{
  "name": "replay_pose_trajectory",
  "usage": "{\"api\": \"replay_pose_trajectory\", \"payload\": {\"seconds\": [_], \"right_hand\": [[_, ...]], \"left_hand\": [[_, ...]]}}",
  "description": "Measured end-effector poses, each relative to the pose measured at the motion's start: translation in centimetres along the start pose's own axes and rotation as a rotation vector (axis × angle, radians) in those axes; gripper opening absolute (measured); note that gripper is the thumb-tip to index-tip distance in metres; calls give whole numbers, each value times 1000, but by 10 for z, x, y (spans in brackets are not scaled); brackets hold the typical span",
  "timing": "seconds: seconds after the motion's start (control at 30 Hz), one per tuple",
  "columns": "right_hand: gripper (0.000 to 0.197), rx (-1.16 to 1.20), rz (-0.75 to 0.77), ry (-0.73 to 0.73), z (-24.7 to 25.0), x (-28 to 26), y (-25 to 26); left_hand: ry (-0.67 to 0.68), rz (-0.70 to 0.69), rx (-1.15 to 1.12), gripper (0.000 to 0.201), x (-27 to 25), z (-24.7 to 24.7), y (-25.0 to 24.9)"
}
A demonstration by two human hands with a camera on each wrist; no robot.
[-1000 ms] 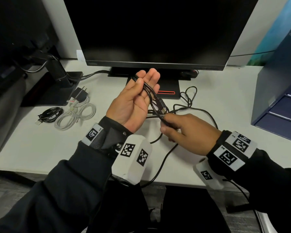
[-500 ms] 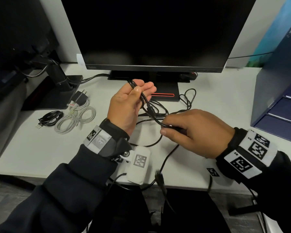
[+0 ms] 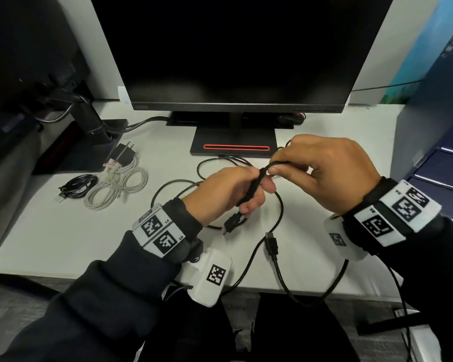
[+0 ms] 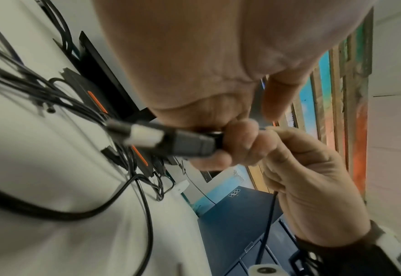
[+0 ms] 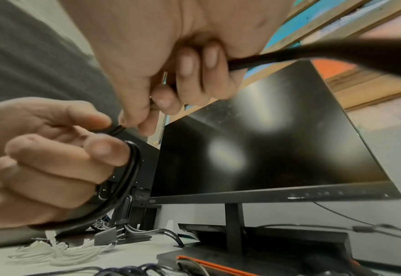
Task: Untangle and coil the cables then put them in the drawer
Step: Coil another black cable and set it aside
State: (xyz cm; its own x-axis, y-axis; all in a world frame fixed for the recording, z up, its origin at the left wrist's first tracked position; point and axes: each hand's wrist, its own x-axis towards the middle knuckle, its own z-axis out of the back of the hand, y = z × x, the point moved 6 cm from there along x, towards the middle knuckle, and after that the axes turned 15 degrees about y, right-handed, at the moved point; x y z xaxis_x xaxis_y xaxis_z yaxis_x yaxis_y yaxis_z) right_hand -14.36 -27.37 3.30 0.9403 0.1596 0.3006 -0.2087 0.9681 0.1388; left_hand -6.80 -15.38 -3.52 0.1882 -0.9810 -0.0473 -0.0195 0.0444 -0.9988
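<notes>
A long black cable [image 3: 279, 212] lies in loose loops across the white desk [image 3: 50, 231] and hangs over its front edge. My left hand [image 3: 236, 194] grips a folded bundle of this cable, with a plug [image 3: 232, 223] sticking out below the fist. In the left wrist view that plug [image 4: 185, 142] juts from the curled fingers. My right hand [image 3: 322, 176] pinches the same cable just right of the left fist. A second plug [image 3: 271, 242] lies on the desk below the hands. In the right wrist view the cable [image 5: 126, 179] wraps round the left fingers.
A coiled black cable [image 3: 77, 185] and a coiled white cable [image 3: 115, 189] with a charger lie at the left. The monitor [image 3: 233, 50] stands on its base [image 3: 233, 145] behind the hands. A blue drawer unit [image 3: 439, 158] stands at the right edge.
My left hand turned palm down and closed round the cable bundle. My right hand rose to the right and pinches the cable higher. One plug now lies on the desk.
</notes>
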Motion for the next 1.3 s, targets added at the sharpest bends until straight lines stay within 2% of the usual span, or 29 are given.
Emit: {"api": "replay_pose_trajectory", "payload": {"seconds": [0.1,0.2,0.33,0.47,0.53,0.63,0.7,0.87,0.97,1.07,1.17,1.23,1.3], "right_hand": [[24,87,-45,-30,-6,0,-9],[30,212,-55,-26,-18,1,-16],[39,399,-53,14,-39,2,-18],[42,624,-92,133,-59,2,-7],[44,717,-128,197,-69,0,-2],[44,674,-123,308,-86,-6,10],[48,735,-89,392,-98,-10,25],[35,887,-15,512,-109,-15,54],[41,834,68,520,-101,-15,58],[27,785,108,484,-91,-13,55],[21,766,86,408,-81,-10,48],[20,828,63,356,-71,-9,44],[20,905,55,329,-64,-9,43]], "left_hand": [[14,-1,-90,27,-2,-3,0],[79,-36,-312,24,-4,-5,-4],[153,-211,-630,20,-12,1,-24],[151,-328,-775,20,-13,6,-35],[91,-378,-768,21,-11,10,-35],[-99,-474,-697,20,-13,32,-36],[-215,-520,-698,21,-21,54,-35],[-301,-554,-707,20,-32,80,-34],[-378,-549,-661,21,-34,86,-31],[-489,-527,-599,22,-37,95,-20],[-573,-499,-578,22,-37,104,-5],[-612,-503,-623,25,-40,109,1],[-620,-480,-780,28,-42,113,6]]}}
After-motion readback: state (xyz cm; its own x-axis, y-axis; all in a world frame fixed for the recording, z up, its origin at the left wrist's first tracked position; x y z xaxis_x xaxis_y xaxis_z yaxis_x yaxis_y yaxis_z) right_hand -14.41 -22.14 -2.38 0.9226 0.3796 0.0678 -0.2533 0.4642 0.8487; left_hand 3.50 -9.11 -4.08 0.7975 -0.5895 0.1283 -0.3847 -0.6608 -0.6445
